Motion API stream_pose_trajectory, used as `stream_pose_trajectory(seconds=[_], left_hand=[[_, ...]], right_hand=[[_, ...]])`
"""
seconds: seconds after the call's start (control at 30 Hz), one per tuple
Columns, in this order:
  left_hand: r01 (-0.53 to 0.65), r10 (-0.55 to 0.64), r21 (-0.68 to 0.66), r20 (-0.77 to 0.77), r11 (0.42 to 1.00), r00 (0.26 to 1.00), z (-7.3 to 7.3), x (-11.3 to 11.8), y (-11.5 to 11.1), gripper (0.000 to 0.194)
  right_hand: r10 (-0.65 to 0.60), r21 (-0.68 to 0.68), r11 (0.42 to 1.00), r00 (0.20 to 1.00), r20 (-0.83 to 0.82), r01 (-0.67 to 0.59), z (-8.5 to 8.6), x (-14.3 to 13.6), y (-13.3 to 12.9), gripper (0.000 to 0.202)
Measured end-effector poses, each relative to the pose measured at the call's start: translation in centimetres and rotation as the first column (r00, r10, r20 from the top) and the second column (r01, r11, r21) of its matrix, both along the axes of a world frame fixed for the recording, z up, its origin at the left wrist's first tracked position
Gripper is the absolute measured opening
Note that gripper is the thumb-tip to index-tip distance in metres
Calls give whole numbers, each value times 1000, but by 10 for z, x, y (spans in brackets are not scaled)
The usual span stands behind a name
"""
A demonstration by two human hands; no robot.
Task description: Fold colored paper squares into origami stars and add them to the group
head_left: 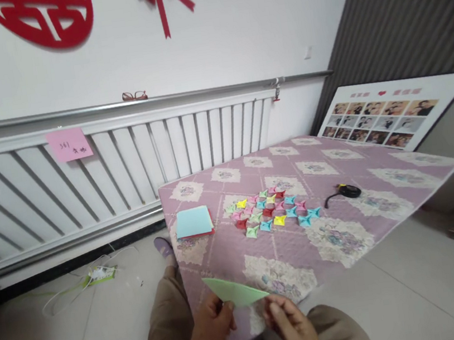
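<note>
A folded piece of light green paper (236, 292) is held between my two hands above the near edge of the table. My left hand (215, 324) pinches its lower left side between thumb and fingers. At the right corner of the paper, the fingers of my right hand (288, 319) are closed on it. Beyond the hands, several small folded paper pieces (267, 212) in green, pink, red, yellow and blue lie in rows on the tablecloth (230, 254). A stack of square paper (193, 222), light blue on top with red beneath, lies at the left edge of the table.
A black object with a strap (348, 191) lies on the table's right side. Behind stand a photo board (426, 87) and a white radiator (125, 167) with a pink note (70, 145). Glasses (134, 96) rest on the pipe. A power strip (101, 274) is on the floor.
</note>
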State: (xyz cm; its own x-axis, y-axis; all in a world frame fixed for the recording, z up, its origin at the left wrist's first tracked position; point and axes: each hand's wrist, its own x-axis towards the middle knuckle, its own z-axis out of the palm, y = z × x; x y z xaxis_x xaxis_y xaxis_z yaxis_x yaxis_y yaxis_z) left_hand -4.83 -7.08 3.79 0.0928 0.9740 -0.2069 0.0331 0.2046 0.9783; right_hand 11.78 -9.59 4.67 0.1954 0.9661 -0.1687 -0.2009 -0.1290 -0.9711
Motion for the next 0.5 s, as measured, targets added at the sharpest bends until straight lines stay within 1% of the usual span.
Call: stream_pose_trajectory(seconds=[0.07, 0.13, 0.2, 0.3, 0.37, 0.5], left_hand=[[72, -72, -5, -32, 997, 997, 1, -11, -2, 24], [127, -127, 8, -72, 992, 989, 6, -19, -6, 17], [167, -163, 31, -111, 985, 980, 13, -26, -9, 13], [220, -211, 43, -151, 975, 966, 22, -32, -11, 11], [237, -231, 43, -112, 971, 966, 25, -34, -11, 11], [274, -274, 18, 78, 962, 958, 24, -36, -10, 13]], right_hand=[[-25, -79, 997, 997, -72, 20, 6, 4, 5, 44], [32, -85, 996, 997, -74, -38, 15, 3, 9, 42], [164, -74, 984, 986, -17, -165, 22, -3, 12, 37], [370, -117, 922, 929, -8, -368, 27, -13, 12, 34], [440, -148, 885, 897, -45, -442, 27, -18, 10, 34], [464, -144, 866, 877, -120, -478, 26, -23, 4, 36]])
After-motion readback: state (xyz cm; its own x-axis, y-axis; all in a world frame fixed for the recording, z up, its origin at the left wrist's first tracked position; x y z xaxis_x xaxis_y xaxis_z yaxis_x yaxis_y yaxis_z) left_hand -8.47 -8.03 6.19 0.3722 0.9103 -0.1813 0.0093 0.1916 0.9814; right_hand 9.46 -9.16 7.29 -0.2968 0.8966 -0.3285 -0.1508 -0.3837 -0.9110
